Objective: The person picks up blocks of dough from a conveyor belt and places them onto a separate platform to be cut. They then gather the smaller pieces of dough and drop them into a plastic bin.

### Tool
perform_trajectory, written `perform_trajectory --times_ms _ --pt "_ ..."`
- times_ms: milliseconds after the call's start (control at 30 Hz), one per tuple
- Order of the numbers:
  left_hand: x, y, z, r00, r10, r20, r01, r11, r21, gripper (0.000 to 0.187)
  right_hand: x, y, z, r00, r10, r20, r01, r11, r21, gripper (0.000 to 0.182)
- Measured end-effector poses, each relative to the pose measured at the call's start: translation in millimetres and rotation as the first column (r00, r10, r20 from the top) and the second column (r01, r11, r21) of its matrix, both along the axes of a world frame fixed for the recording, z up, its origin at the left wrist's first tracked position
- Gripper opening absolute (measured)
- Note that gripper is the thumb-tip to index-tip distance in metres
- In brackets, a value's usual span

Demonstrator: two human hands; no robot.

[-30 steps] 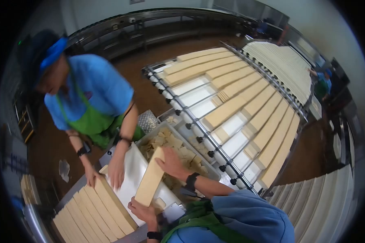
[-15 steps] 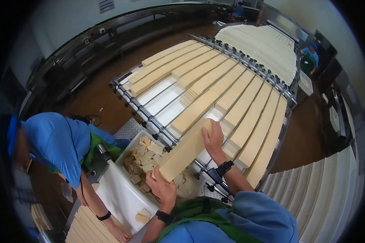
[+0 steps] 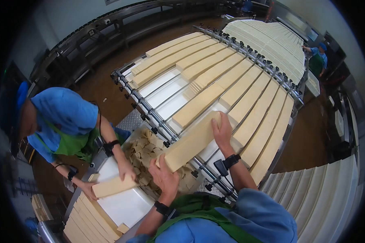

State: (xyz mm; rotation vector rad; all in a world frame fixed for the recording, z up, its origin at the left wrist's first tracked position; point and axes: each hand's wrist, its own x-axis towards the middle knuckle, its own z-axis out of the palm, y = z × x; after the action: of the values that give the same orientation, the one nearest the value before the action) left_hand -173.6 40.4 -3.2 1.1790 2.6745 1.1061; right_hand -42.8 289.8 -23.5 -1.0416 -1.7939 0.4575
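I hold a long pale cheese block [image 3: 192, 141] with both hands, slanted over the near end of the lane conveyor [image 3: 166, 137]. My left hand [image 3: 164, 178] cups its near end and my right hand [image 3: 223, 131] presses on its far end. Long cheese blocks [image 3: 231, 81] lie side by side in the conveyor's lanes. Below the block sits a bin of small cheese offcuts [image 3: 144, 148].
A co-worker in a blue shirt and green apron [image 3: 65, 129] stands at left, holding another block [image 3: 113, 186] over a white table [image 3: 125, 206]. Stacked blocks [image 3: 89, 220] lie at the table's near left. Another person [image 3: 318, 58] stands far right by a second conveyor [image 3: 271, 40].
I have carried the block from the white table up to the conveyor's near end. The co-worker has straightened up and picked up a block.
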Motion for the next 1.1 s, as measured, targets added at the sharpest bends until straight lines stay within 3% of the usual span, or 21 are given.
perform_trajectory --times_ms 233,300,433,633,700,733,800,933,1000,1033,1100 --pt "1.9 48.0 18.6 0.997 -0.074 0.013 0.075 0.994 -0.077 0.080 1.7 69.5 -28.9 0.995 -0.015 0.102 0.021 0.998 -0.052 0.046" --pt "3.4 59.2 21.0 0.997 -0.070 0.007 0.071 0.992 -0.107 0.080 2.9 80.1 -30.9 0.981 0.006 0.194 0.022 0.989 -0.144 0.054" --pt "2.1 79.6 24.9 0.997 -0.078 0.030 0.082 0.977 -0.199 0.080 2.8 107.5 -50.2 0.945 0.012 0.327 0.036 0.990 -0.140 0.060" --pt "-12.1 103.5 24.0 0.978 -0.201 0.051 0.207 0.928 -0.311 0.080 -13.4 123.4 -35.2 0.808 0.178 0.561 0.059 0.924 -0.379 0.065" --pt "-12.9 110.6 25.2 0.976 -0.209 0.065 0.219 0.925 -0.310 0.078 -18.8 126.9 -33.5 0.662 0.154 0.734 0.188 0.914 -0.361 0.066" --pt "-12.5 113.9 26.0 0.973 -0.217 0.082 0.232 0.924 -0.305 0.075 -18.7 126.7 -37.4 0.664 0.156 0.731 0.189 0.911 -0.366 0.066" --pt "-13.6 120.9 24.0 0.965 -0.253 0.069 0.262 0.915 -0.306 0.077 -20.2 123.9 -42.0 0.663 -0.076 0.744 0.193 0.978 -0.072 0.064" --pt "-10.5 143.7 20.2 0.952 -0.302 0.044 0.303 0.916 -0.264 0.075 -17.8 115.9 -37.4 0.715 -0.128 0.688 0.186 0.982 -0.011 0.061" --pt "-9.4 159.0 24.4 0.951 -0.303 0.058 0.304 0.894 -0.330 0.075 -15.0 102.9 -37.5 0.807 -0.377 0.455 0.202 0.899 0.388 0.044" --pt "-10.8 164.0 26.2 0.949 -0.308 0.066 0.309 0.869 -0.386 0.075 -11.1 91.8 -34.9 0.807 -0.367 0.463 0.198 0.907 0.373 0.044" --pt "-20.6 167.8 31.8 0.949 -0.304 0.080 0.308 0.854 -0.420 0.076 0.0 64.4 -30.0 0.965 -0.133 0.224 0.127 0.991 0.043 0.030"
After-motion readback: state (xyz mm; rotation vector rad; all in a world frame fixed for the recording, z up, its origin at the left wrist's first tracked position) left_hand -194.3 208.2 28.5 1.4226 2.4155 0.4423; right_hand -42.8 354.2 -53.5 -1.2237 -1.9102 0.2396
